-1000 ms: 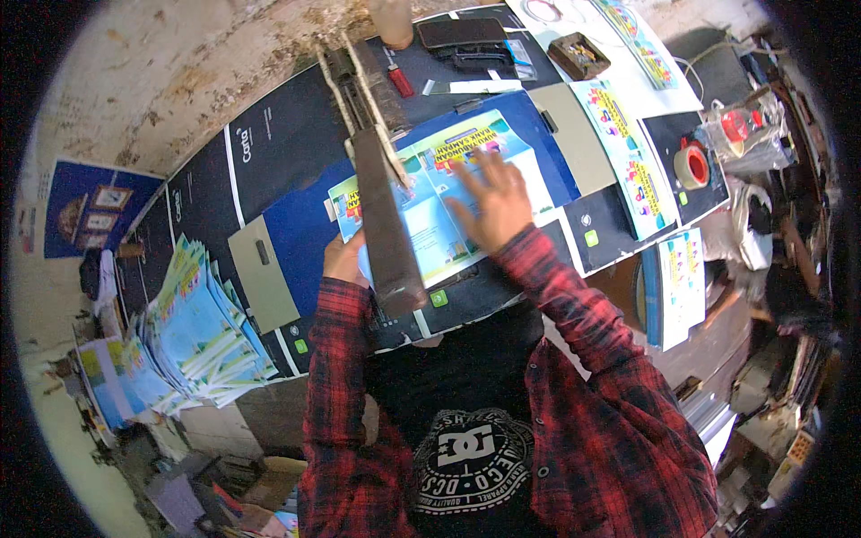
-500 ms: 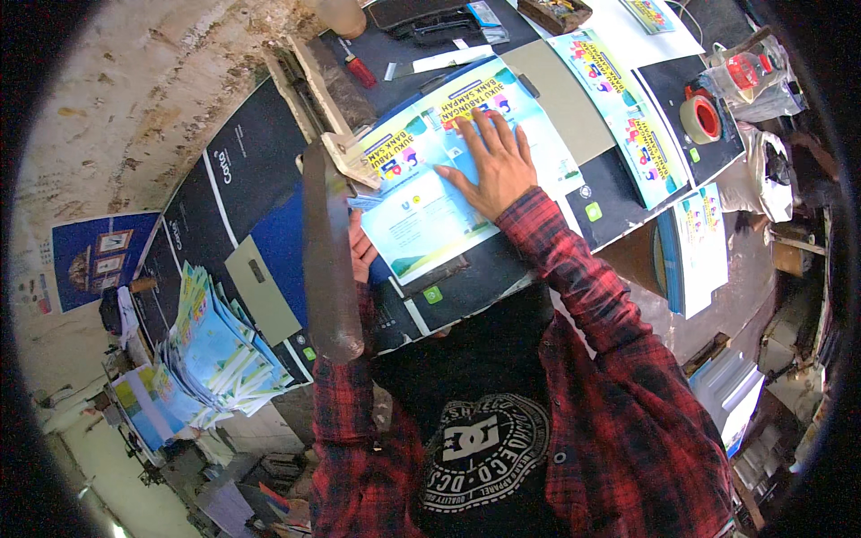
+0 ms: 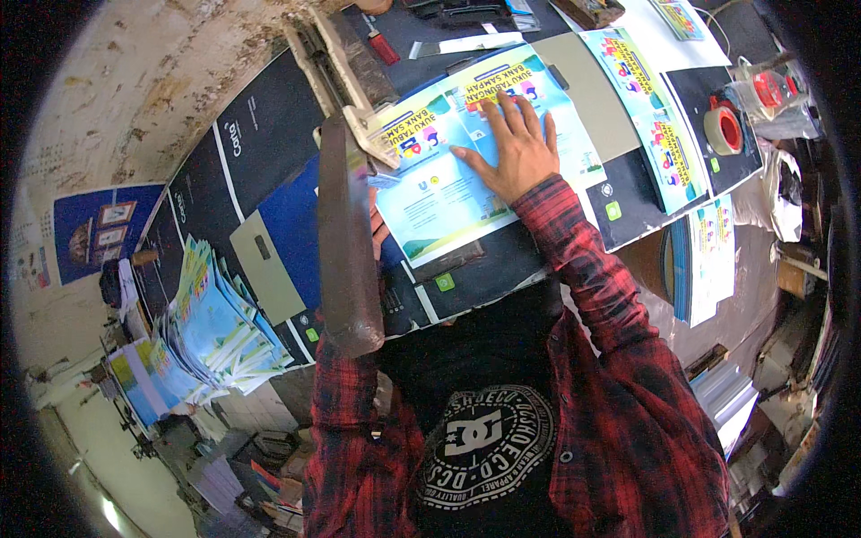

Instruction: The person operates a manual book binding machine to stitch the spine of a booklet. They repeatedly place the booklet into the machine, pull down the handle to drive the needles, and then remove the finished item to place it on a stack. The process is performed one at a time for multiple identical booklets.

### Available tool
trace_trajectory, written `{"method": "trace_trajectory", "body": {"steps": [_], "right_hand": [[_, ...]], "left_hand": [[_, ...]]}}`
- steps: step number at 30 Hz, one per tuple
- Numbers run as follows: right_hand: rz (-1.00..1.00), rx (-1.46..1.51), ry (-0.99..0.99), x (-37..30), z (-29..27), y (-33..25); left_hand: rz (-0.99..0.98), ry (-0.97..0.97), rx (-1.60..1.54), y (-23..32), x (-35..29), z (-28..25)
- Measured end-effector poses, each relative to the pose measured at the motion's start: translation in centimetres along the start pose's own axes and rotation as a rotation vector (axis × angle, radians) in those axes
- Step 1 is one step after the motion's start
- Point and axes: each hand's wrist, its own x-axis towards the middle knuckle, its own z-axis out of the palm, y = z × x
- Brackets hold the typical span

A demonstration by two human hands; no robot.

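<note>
My right hand (image 3: 518, 152) lies flat, fingers spread, on a printed colourful booklet cover sheet (image 3: 439, 206). The sheet rests at a slant on the dark worktop. Its left edge reaches under the cream jaw of a lever tool (image 3: 375, 134), which looks like a large stapler. A long brown handle (image 3: 350, 260) runs from it toward me and hides most of my left hand (image 3: 378, 224). Only a few of its fingers show, beside the sheet's lower left edge; whether they grip it is hidden.
Printed sheets (image 3: 659, 134) are stacked at the right, with another stack (image 3: 710, 269) lower down. A fanned pile of booklets (image 3: 220, 332) lies at the left. Tape rolls (image 3: 724, 127) and a plastic bottle (image 3: 769, 90) stand at the far right. A red-handled brush (image 3: 384, 47) lies at the back.
The view has shifted, so the worktop and things on it appear farther right. My right hand stays flat on the sheet. Less of my left hand shows behind the brown handle.
</note>
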Motion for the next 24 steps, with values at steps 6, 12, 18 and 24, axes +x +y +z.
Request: {"method": "trace_trajectory", "body": {"steps": [6, 12, 18, 24], "right_hand": [[0.005, -0.016, 0.002, -0.2, 1.3, -3.2], [0.038, 0.024, -0.025, 0.3, 1.0, -1.3], [0.016, -0.021, -0.039, 0.4, 0.6, -2.5], [-0.070, 0.036, -0.038, -0.1, 2.7, -4.3]], "left_hand": [[-0.061, 0.061, -0.124, 0.6, -1.9, -0.7], [0.047, 0.054, -0.198, 0.2, -2.9, 2.3], [0.044, 0.112, -0.095, -1.0, -1.3, 1.7], [0.163, 0.092, -0.011, -3.4, 2.1, -0.5]]}}
